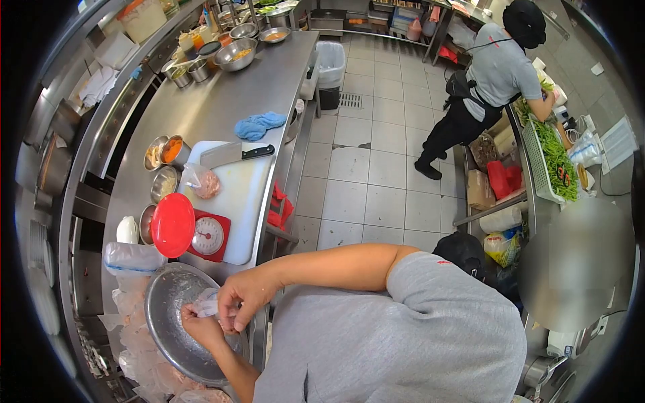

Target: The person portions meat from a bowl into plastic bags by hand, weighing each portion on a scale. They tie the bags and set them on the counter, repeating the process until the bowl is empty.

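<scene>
Over a wide grey metal bowl [164, 322], my left hand [201, 327] has its fingers closed on a thin clear plastic bag [207, 302]. My right hand [242, 299] reaches across from above, its bent fingers pinching the bag's other side. Wet residue coats the inside of the bowl. Beside the bowl stands a red scale [209, 235] with a round red pan [173, 225]. A tied bag of pinkish minced food [203, 183] rests on the white cutting board [235, 201], near a broad knife [235, 154] with a black handle.
Several filled plastic bags [144, 342] lie beyond the bowl. Small metal bowls [164, 185] and a blue cloth [259, 125] are on the steel counter [201, 111]. A person in grey [497, 74] works at the far-right counter, near a basket of greens [554, 158].
</scene>
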Available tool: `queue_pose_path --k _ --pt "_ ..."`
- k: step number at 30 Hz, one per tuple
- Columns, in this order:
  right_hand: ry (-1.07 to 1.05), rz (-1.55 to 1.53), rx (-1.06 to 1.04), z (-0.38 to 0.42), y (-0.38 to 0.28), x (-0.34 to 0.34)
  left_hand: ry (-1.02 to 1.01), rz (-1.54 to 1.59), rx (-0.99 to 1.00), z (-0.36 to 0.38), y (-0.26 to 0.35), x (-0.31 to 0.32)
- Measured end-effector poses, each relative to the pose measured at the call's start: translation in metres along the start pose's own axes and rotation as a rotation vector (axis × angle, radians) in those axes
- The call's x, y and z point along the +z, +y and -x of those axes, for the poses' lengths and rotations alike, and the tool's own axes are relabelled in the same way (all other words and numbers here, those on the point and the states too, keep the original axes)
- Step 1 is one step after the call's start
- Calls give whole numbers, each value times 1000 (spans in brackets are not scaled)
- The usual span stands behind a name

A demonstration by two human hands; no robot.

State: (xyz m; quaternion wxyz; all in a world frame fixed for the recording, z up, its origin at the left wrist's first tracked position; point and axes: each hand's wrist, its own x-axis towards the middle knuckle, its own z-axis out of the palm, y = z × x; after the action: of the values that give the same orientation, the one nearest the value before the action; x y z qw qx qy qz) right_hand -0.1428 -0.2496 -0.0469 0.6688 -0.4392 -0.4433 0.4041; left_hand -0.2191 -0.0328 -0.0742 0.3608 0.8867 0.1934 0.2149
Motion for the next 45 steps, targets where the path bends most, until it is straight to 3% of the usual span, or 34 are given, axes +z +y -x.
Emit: queue_pose_path --k 3,5,6,8,11,17,22,24,25,27,28,30,31,32,34,39,43,45 --pt "-13 217 10 1 5 -1 70 4 74 2 -3 3" --pt "192 474 63 2 11 2 65 24 44 4 4 1" --pt "193 476 65 4 18 4 58 44 15 5 8 1" --pt "505 868 -59 4 32 7 43 30 22 8 12 2" --pt "615 1047 72 2 30 10 2 9 19 12 22 4" --pt "747 1293 98 3 26 11 -83 135 63 13 35 12" --pt "745 968 56 2 44 -4 -172 527 45 -13 -18 -12" --pt "686 876 82 2 42 -5 -408 112 44 -34 -53 -42" --pt "614 827 5 3 38 0 -402 111 45 -44 -82 -50" --pt "509 751 -120 -1 42 12 -527 151 -530 -62 -162 -46" --pt "509 750 -127 -8 52 15 -536 189 -723 -69 -200 -36" --pt "249 838 -316 -24 83 14 -600 370 -593 -74 -280 4" --pt "131 958 -306 -31 93 16 -638 440 -489 -73 -307 23" --pt "140 960 -309 -35 106 16 -660 479 -399 -68 -327 41" --pt "34 1154 -552 -39 128 15 -535 428 -464 -55 -315 47" --pt "200 1135 -651 -42 149 7 -752 -66 673 2 -252 29" --pt "190 1237 -614 -44 158 3 -621 -62 746 3 -249 28" --pt "223 1245 -604 -45 161 5 -811 18 509 5 -238 20"
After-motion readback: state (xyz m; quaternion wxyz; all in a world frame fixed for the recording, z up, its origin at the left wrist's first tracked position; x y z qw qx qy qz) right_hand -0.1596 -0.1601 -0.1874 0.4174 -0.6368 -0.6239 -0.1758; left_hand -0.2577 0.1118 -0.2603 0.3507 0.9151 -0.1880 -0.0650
